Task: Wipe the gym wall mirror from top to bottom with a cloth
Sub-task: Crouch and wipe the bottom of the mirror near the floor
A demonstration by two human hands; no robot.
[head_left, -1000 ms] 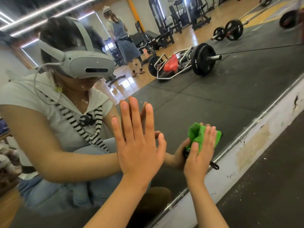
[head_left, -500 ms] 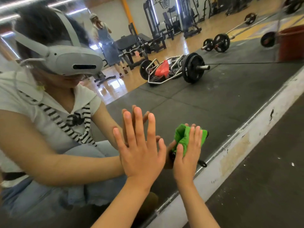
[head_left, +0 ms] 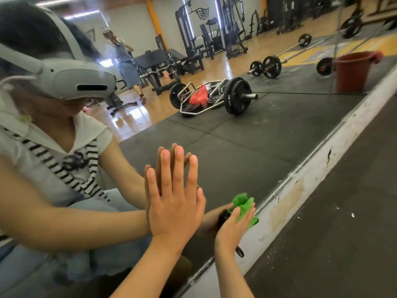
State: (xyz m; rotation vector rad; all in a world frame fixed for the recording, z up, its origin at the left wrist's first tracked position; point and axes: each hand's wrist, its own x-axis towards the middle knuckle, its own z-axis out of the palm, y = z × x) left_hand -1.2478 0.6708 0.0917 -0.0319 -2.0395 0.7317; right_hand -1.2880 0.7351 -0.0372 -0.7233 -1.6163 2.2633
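Note:
The wall mirror (head_left: 247, 147) fills the left and middle of the head view and reflects me crouching in front of it. My left hand (head_left: 174, 203) lies flat on the glass, fingers straight and spread upward. My right hand (head_left: 232, 229) presses a crumpled green cloth (head_left: 243, 204) against the glass with straight fingers. The cloth sits at the mirror's bottom edge, and its lower corner touches the metal trim there. A black strap hangs at my right wrist.
Below the mirror runs a scuffed white wall strip (head_left: 300, 190), then dark rubber floor (head_left: 343, 244). The glass reflects a loaded trap bar (head_left: 214, 97), barbells, weight machines, a red bucket (head_left: 352, 69) and a person standing far back (head_left: 124, 61).
My right hand has slid the green cloth down the glass to the mirror's bottom edge. My left hand stays flat on the glass at about the same spot.

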